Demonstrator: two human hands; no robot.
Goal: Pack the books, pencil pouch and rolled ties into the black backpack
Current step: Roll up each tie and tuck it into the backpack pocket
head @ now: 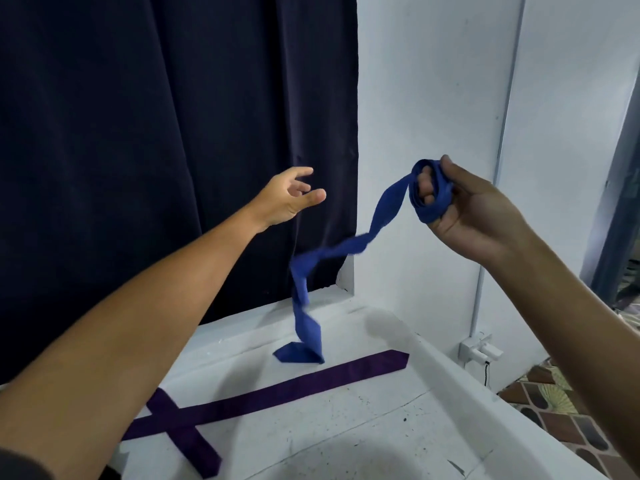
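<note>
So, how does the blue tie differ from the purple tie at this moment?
The blue tie is partly wound around the fingers of the right hand and hangs twisted, only its wide tip touching the white surface; the purple tie lies flat there, unrolled, crossing over itself. No hand holds the purple tie. Both are plain, dark-toned ties.

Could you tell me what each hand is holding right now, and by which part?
The right hand grips the blue tie by its coiled end, wound round the fingers; the rest dangles to the white surface. The left hand holds nothing.
</note>
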